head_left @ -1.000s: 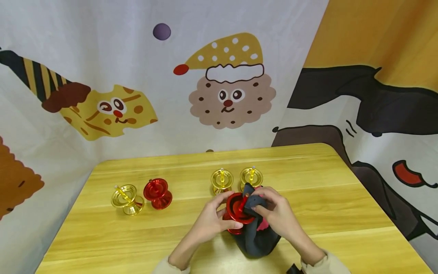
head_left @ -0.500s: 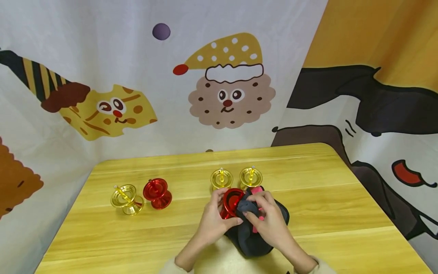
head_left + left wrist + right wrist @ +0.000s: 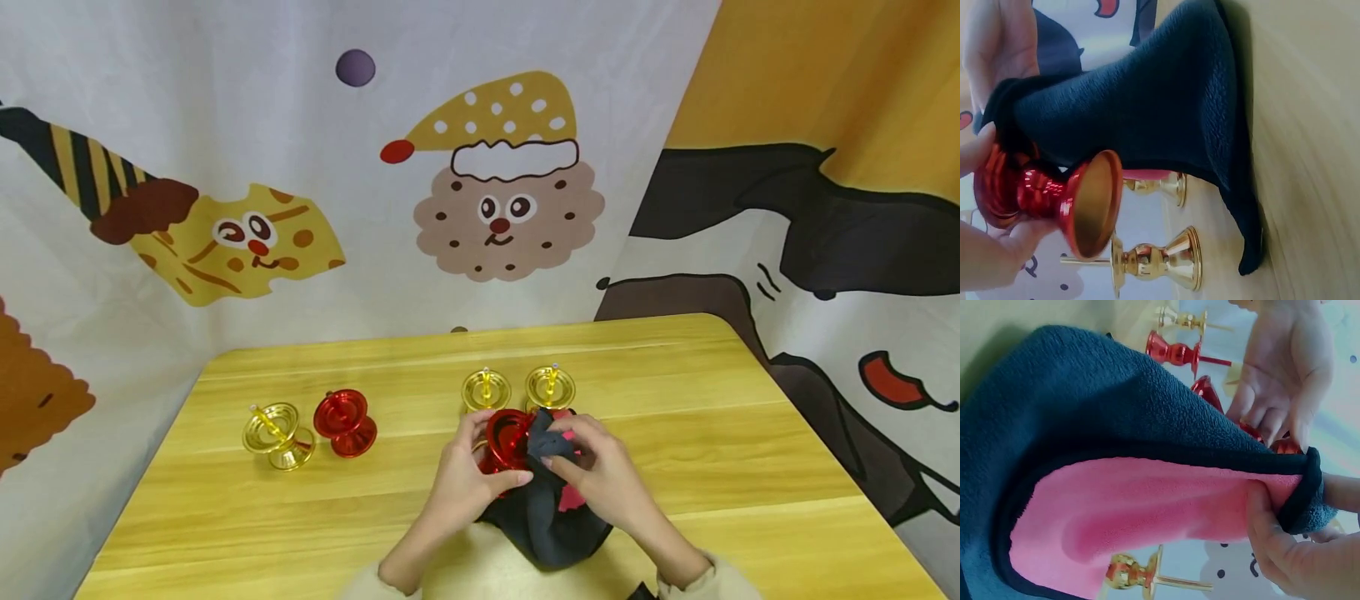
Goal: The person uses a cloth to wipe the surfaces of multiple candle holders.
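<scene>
My left hand (image 3: 467, 475) grips a shiny red candle holder (image 3: 506, 440) by its dish, lifted off the table and tilted. In the left wrist view, the hollow underside of the holder's base (image 3: 1096, 206) faces the camera. With thumb and fingers, my right hand (image 3: 611, 479) pinches a bunched part of a cloth (image 3: 551, 533), dark grey on one side and pink on the other. That bunched part lies against the holder's dish and covers its central spike. From there the cloth hangs down to the table, its pink side (image 3: 1147, 506) plain in the right wrist view.
Two gold candle holders, one on the left (image 3: 486, 388) and one on the right (image 3: 551, 386), stand just behind the hands. Farther left are another gold holder (image 3: 272, 433) and a red one (image 3: 345, 421). A cartoon-printed curtain (image 3: 300, 125) hangs behind the wooden table (image 3: 247, 533).
The held red candle holder has shifted slightly left and back. Its spike, in sight a second ago, is now behind the bunched cloth. My right hand moved left, then slightly back right.
</scene>
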Motion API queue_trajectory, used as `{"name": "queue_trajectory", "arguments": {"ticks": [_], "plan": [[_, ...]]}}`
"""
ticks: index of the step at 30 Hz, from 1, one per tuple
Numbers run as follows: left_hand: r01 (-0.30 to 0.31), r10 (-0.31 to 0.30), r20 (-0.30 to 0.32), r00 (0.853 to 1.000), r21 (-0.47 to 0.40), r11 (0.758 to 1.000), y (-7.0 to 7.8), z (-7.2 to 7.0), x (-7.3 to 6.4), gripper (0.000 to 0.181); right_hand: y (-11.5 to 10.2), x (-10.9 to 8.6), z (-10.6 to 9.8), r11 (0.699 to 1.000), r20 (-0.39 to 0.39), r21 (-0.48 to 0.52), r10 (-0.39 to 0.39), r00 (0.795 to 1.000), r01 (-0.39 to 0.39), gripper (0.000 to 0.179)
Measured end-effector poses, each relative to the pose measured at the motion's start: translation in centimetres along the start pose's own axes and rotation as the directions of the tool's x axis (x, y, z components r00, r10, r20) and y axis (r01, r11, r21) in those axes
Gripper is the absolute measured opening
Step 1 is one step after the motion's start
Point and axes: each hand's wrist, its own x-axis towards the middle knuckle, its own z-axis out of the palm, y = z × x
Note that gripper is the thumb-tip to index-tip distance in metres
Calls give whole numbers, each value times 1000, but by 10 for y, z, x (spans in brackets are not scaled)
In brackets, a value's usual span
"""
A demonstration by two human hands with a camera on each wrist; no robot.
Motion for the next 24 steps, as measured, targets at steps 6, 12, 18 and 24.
{"name": "queue_trajectory", "arguments": {"ticks": [6, 12, 18, 24], "plan": [[17, -18, -25, 1000, -69, 997, 0, -3, 0, 60, 0, -1, 3, 993, -65, 45, 108, 992, -105, 29], [60, -54, 60, 997, -101, 993, 6, -8, 0, 63, -1, 3, -3, 978, -46, 86, 197, 979, -192, 30], [94, -74, 152, 986, -132, 987, 6, -5, 0, 63, -2, 3, -3, 983, -58, 47, 179, 982, -177, 29], [-24, 24, -39, 999, 10, 1000, -1, 7, 1, 68, -4, -1, 5, 998, -76, -48, 47, 996, -50, 26]]}}
